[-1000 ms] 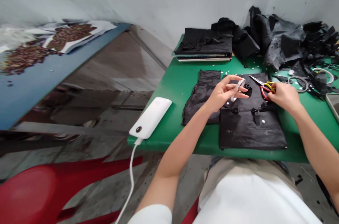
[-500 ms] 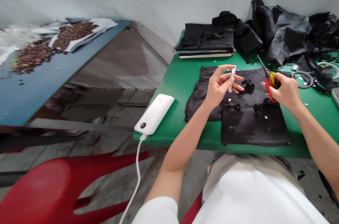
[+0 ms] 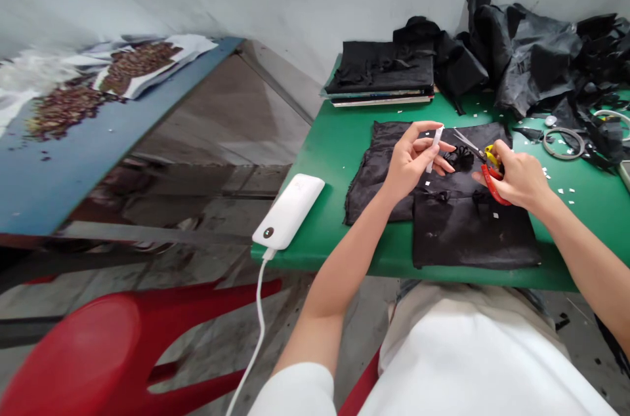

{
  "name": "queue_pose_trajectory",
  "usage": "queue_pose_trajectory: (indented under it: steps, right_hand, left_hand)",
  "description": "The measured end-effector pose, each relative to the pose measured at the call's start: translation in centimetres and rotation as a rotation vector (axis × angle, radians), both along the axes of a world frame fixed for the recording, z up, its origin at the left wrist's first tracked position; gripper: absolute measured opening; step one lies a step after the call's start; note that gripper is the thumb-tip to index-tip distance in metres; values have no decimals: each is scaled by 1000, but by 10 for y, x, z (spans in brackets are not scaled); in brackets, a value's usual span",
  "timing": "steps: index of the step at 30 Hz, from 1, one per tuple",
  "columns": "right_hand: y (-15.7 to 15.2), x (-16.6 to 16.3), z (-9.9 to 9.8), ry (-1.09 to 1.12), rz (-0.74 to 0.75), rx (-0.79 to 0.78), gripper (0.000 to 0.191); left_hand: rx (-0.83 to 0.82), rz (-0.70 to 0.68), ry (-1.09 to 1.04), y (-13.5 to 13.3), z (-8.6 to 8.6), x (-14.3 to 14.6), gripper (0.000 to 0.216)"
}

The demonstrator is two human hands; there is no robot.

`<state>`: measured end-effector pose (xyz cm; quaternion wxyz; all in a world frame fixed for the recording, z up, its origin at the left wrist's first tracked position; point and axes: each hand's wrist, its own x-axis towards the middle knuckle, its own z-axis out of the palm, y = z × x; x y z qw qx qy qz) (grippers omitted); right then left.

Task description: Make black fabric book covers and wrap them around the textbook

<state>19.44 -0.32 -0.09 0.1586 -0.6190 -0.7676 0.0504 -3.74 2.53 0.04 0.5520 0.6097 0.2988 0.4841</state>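
Green-topped table (image 3: 337, 163), seen from where I stand: the worker's left hand (image 3: 409, 159) is raised over black fabric, thumb and forefinger clamped on a narrow white strip (image 3: 435, 148), the other fingers spread apart. The strip stands on edge, clear of the tabletop; I cannot tell if it is a flat length or a small ring seen side-on. Looks very light, thin, probably a little springy; best pinched by its rims, gently, as a hard squeeze might buckle it. Right hand (image 3: 518, 174) is closed round metal scissors with red and yellow handles (image 3: 493, 185), blades pointing toward the strip but apart from it. Which fingers sit in the loops, cannot tell. Scissors: stiff, some weight, to be held by the handles, never the points. Between the hands, a bunched, looped black piece (image 3: 460, 160) rests on a flat black fabric sheet (image 3: 475, 242). I judge it soft, easily crushed; take it low, at its base. A grey ring (image 3: 561, 157) lies beyond the right hand.
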Motion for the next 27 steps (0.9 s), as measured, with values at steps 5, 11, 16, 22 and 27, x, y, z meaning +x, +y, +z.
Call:
queue_pose_trajectory:
  steps: [5,11,16,22,27]
  right_hand:
    - [-1,-2,-2,-124,-30,31,61]
    - [-1,-3,-3,-190,-39,96,57]
    - [-1,-2,-2,-173,-70,142,56]
    - [-1,-1,-1,-173,-87,150,57]
    - [-1,-2,-1,-211,-81,140,58]
  left_hand:
    - [27,-27,30,-2,0,0,41]
    - [65,-82,74,-3,-2,0,39]
    - [82,-10,83,-1,-3,-2,38]
    - [90,-53,102,-3,-2,-2,38]
    - [80,-119,80,-6,-2,1,36]
